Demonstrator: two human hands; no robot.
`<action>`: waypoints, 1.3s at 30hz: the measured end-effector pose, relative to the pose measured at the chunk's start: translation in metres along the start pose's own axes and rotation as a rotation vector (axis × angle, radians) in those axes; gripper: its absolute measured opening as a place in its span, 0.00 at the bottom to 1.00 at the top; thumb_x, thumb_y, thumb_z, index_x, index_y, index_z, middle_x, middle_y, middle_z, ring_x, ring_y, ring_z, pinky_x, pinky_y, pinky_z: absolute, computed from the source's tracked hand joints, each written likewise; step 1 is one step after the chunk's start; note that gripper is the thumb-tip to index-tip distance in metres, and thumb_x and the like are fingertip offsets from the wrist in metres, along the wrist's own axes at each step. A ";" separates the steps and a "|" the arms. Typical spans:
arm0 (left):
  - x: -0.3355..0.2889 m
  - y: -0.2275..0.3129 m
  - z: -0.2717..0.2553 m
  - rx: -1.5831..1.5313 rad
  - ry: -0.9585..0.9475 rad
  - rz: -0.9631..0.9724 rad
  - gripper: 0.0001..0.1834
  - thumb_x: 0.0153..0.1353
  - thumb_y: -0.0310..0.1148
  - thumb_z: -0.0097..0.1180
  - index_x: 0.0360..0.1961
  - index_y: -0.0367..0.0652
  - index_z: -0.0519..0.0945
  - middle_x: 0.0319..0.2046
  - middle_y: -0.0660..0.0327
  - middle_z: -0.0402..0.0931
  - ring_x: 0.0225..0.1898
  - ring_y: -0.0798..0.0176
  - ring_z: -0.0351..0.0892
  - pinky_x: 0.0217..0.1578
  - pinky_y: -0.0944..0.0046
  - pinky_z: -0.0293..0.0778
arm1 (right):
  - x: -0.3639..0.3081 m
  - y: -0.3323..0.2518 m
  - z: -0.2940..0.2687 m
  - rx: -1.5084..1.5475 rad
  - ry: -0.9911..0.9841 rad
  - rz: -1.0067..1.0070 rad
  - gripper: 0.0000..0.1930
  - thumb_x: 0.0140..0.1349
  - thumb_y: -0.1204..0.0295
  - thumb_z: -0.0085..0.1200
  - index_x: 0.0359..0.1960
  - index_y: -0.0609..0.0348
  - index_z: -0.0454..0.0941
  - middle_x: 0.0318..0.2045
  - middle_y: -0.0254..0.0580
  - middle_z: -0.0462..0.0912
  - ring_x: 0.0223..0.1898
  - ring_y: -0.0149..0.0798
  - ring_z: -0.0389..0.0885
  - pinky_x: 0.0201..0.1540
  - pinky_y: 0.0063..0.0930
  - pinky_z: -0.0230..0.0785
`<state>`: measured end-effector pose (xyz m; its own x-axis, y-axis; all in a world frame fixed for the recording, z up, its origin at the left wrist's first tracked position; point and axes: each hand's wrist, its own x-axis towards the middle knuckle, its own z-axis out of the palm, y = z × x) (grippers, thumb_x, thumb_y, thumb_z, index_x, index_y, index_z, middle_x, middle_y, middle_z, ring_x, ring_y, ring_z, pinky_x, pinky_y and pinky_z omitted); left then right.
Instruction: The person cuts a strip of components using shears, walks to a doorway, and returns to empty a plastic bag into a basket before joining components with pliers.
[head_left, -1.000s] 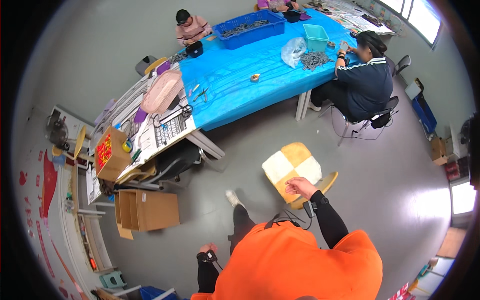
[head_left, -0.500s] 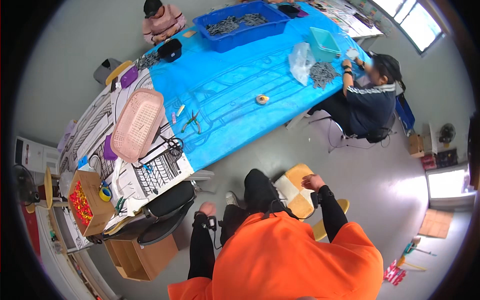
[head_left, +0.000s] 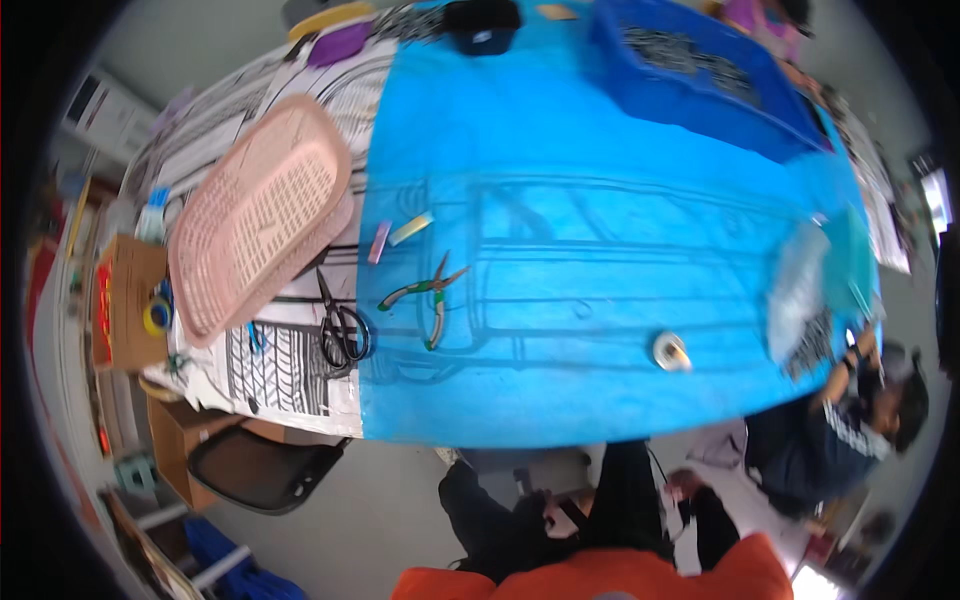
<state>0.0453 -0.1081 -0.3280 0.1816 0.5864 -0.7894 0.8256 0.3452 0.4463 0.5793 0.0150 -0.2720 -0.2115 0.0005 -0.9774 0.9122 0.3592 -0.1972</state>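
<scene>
My left hand (head_left: 560, 514) is low over my lap, between my dark-trousered legs and below the table's front edge; its fingers are smeared and partly dark. My right hand (head_left: 685, 485) hangs beside my right leg, also below the edge, its fingers too blurred to read. Neither hand touches anything on the blue-covered table (head_left: 560, 400). Closest on the tabletop are green-handled pliers (head_left: 432, 294) with jaws spread, black scissors (head_left: 342, 335), and a small roll of tape (head_left: 670, 351). A yellow stick-like piece (head_left: 410, 229) and a pink one (head_left: 379, 242) lie beyond the pliers.
Stacked pink baskets (head_left: 265, 215) occupy the table's left side. At the far right stands a blue tub (head_left: 690, 110) of grey pieces. A co-worker (head_left: 830, 430) sits at the right, by a teal basket (head_left: 848, 262) and a plastic bag (head_left: 797, 285). A black chair (head_left: 265, 468) is front left.
The view has swung right and come closer to the table. My left hand has moved from my left side to over my lap; my right hand has left the chequered seat's side.
</scene>
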 end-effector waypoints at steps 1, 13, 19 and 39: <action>0.002 -0.004 0.008 -0.040 0.002 -0.057 0.17 0.55 0.42 0.47 0.35 0.39 0.78 0.35 0.50 0.77 0.36 0.51 0.76 0.37 0.52 0.72 | 0.029 -0.002 -0.036 -0.060 -0.028 -0.042 0.13 0.49 0.60 0.50 0.28 0.56 0.74 0.29 0.40 0.75 0.33 0.39 0.74 0.31 0.34 0.68; 0.002 -0.008 0.046 -0.171 0.087 -0.215 0.20 0.57 0.45 0.46 0.38 0.39 0.77 0.37 0.49 0.75 0.40 0.50 0.75 0.40 0.53 0.70 | 0.055 0.071 0.000 -0.144 0.807 -0.082 0.12 0.43 0.75 0.59 0.30 0.62 0.73 0.25 0.47 0.75 0.32 0.45 0.76 0.29 0.35 0.69; 0.027 0.012 0.039 0.056 0.090 -0.081 0.21 0.58 0.47 0.45 0.40 0.40 0.76 0.39 0.48 0.74 0.42 0.50 0.74 0.41 0.53 0.69 | -0.004 -0.100 -0.100 0.657 1.233 -0.320 0.17 0.60 0.69 0.44 0.49 0.67 0.65 0.44 0.58 0.74 0.47 0.52 0.73 0.49 0.40 0.64; -0.292 -0.024 -0.423 0.396 1.576 -0.404 0.19 0.40 0.35 0.64 0.37 0.45 0.78 0.30 0.52 0.77 0.37 0.49 0.76 0.36 0.53 0.70 | -0.014 -0.094 -0.091 0.544 1.476 -0.261 0.11 0.48 0.70 0.53 0.32 0.64 0.75 0.33 0.52 0.76 0.38 0.52 0.75 0.42 0.38 0.67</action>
<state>-0.2537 0.0227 0.0699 -0.5367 0.7094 0.4569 0.8016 0.5976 0.0137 0.4645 0.0659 -0.2326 -0.2192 0.9744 -0.0493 0.7410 0.1334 -0.6581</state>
